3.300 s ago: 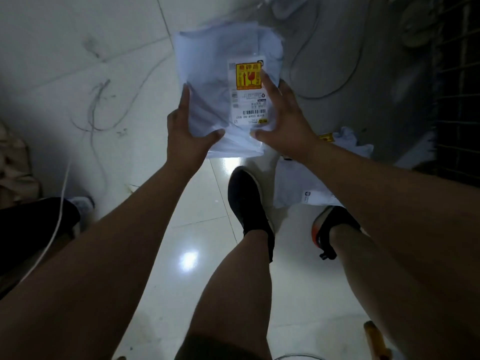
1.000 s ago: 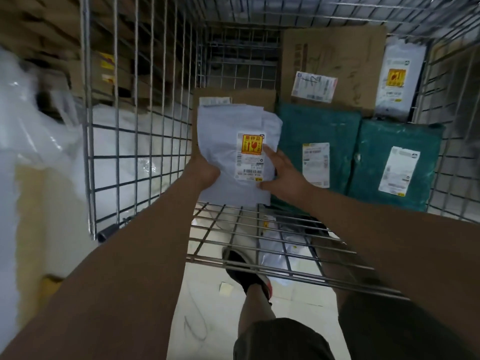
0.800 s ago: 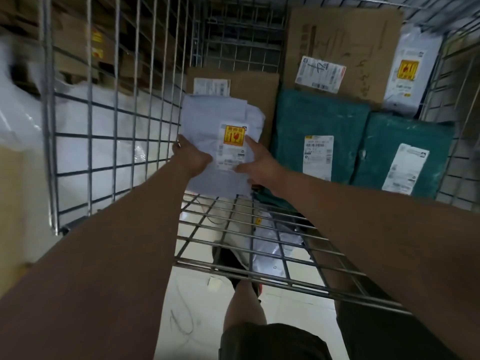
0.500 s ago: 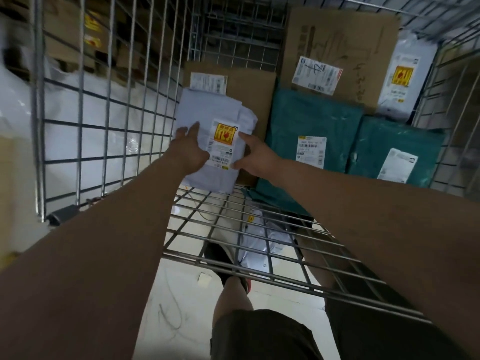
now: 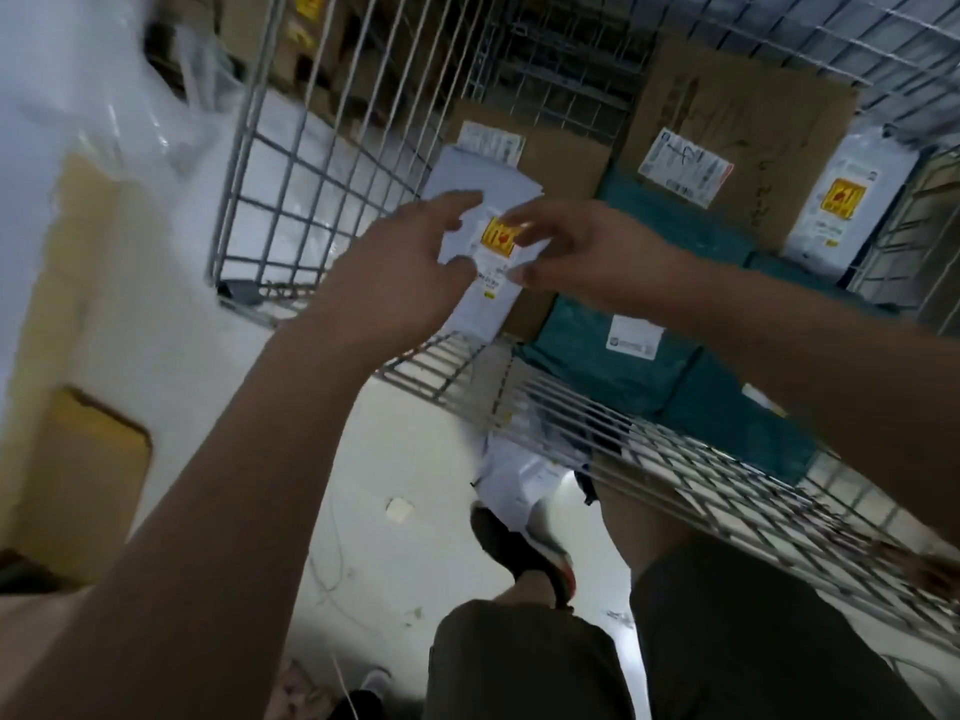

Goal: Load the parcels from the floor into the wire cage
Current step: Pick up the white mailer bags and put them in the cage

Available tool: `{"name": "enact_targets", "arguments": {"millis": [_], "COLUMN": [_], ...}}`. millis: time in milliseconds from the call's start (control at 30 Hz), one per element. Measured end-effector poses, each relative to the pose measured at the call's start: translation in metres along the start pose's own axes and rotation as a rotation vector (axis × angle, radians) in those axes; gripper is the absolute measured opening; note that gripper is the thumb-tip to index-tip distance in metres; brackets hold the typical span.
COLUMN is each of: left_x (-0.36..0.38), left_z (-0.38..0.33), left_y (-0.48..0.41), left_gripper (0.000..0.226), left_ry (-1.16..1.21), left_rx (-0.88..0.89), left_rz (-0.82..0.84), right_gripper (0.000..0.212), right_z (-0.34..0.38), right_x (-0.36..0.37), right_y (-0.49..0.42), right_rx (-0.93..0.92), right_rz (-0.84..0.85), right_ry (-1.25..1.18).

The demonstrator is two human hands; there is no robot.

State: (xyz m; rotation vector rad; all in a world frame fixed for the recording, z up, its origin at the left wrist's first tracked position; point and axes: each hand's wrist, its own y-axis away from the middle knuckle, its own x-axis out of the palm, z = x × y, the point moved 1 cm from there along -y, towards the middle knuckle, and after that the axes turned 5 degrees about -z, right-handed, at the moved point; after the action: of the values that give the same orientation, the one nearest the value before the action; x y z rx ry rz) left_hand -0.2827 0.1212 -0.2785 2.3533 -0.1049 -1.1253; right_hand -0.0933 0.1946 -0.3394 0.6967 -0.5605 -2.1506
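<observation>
A white poly-bag parcel [image 5: 483,311] with a yellow sticker stands upright in the wire cage [image 5: 415,377], at its left side, leaning on a brown cardboard box [image 5: 563,166]. Both my hands are in front of it with fingers spread and loose. My left hand [image 5: 410,262] is at the parcel's left edge and my right hand [image 5: 587,252] at its right edge. The blur hides whether any fingertip still touches the bag. Another white parcel [image 5: 519,475] lies on the floor, seen below the cage's wire floor.
Inside the cage stand a large cardboard box [image 5: 753,122], two teal bags [image 5: 613,387] and a white parcel with a yellow sticker [image 5: 852,200] at the right. Clear plastic bags [image 5: 78,96] and a brown carton [image 5: 78,485] sit left of the cage. My shoe [image 5: 519,553] is on the tiled floor.
The parcel was carried from the floor into the cage and set against the cardboard box. Both hands have loosened their hold and their fingers now spread off it.
</observation>
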Motion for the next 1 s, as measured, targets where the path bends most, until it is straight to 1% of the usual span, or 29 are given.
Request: {"name": "enact_targets", "arguments": {"millis": [67, 100, 200, 267, 367, 433, 533, 667, 800, 933, 1000], "left_x": [-0.002, -0.001, 0.004, 0.006, 0.012, 0.021, 0.050, 0.115, 0.208, 0.325, 0.381], "left_z": [-0.008, -0.011, -0.009, 0.002, 0.028, 0.049, 0.092, 0.158, 0.222, 0.280, 0.304], "left_y": [0.040, 0.059, 0.115, 0.147, 0.195, 0.226, 0.269, 0.311, 0.322, 0.300, 0.281], "left_gripper": [0.053, 0.051, 0.050, 0.051, 0.050, 0.048, 0.049, 0.052, 0.057, 0.064, 0.068], "left_ry": [0.160, 0.203, 0.279, 0.333, 0.368, 0.371, 0.374, 0.421, 0.441, 0.426, 0.393], "left_rx": [0.017, 0.022, 0.047, 0.050, 0.055, 0.044, -0.041, -0.224, -0.391, -0.511, -0.518], "left_rz": [-0.109, -0.143, -0.207, -0.253, -0.293, -0.304, -0.273, -0.203, -0.154, -0.012, 0.023], "right_gripper": [0.061, 0.061, 0.057, 0.060, 0.068, 0.067, 0.061, 0.063, 0.068, 0.095, 0.108], "right_z": [0.026, 0.039, 0.067, 0.079, 0.091, 0.094, 0.081, 0.013, -0.096, -0.216, -0.272], "right_x": [0.004, 0.008, 0.034, 0.054, 0.087, 0.114, 0.159, 0.219, 0.264, 0.306, 0.329], "right_y": [0.031, 0.047, 0.093, 0.120, 0.163, 0.191, 0.222, 0.229, 0.209, 0.163, 0.133], "right_rx": [-0.042, -0.072, -0.147, -0.175, -0.170, -0.150, -0.130, -0.008, 0.035, 0.012, -0.041], "right_rz": [-0.007, -0.014, -0.009, -0.009, -0.018, -0.023, -0.031, -0.004, 0.063, 0.117, 0.181], "right_ry": [0.026, 0.047, 0.126, 0.196, 0.253, 0.233, 0.206, 0.224, 0.513, 0.839, 1.040]}}
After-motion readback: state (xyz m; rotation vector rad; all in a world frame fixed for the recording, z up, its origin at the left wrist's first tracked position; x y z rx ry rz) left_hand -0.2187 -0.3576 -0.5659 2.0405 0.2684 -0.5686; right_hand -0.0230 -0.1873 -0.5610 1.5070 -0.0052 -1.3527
